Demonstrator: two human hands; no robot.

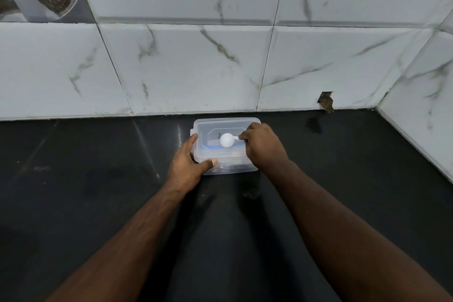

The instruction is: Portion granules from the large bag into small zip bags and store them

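1. Right now, from the head view, a clear lidded plastic container (226, 146) sits on the black countertop (85, 179) close to the marble-tiled wall (196, 68), with something blue dimly visible through its lid.
2. The left hand (190, 167) steadies the container's near-left corner, fingers along the side and thumb pressed on the front edge, wrapped round that corner.
3. The right hand (263, 146) pinches the handle of a small white scoop (226, 140), whose round bowl rests on top of the lid.
4. No large bag or small zip bags can be made out clearly; whether the blue shape inside is one of them, I cannot tell.
5. Risks, as I judge them: the scoop could roll off the smooth lid if let go carelessly, and the light container could skid on the glossy counter if the lid is pried without the left hand holding firm.
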